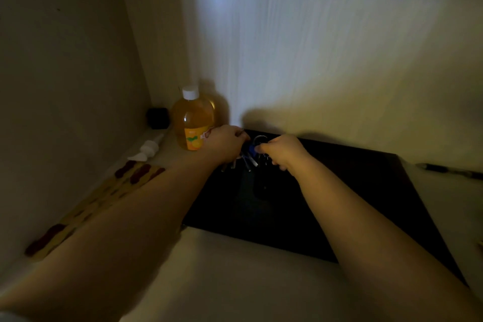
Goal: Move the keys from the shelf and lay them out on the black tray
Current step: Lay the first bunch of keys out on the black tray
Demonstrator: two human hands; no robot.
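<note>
A bunch of keys (251,156) with a blue tag and a metal ring hangs between my two hands, over the far left part of the black tray (352,191). My left hand (225,144) grips the bunch from the left, with silver key blades showing under its fingers. My right hand (283,150) pinches the ring and the dark keys from the right. A dark strap or fob (261,188) trails from the bunch down onto the tray. The light is dim, so single keys are hard to tell apart.
An orange drink bottle (194,119) with a white cap stands just left of my left hand, by the back wall. A white pump nozzle (149,149), a small black box (157,117) and a yellow-and-red patterned strip (104,196) lie at left. A dark pen (449,171) lies right.
</note>
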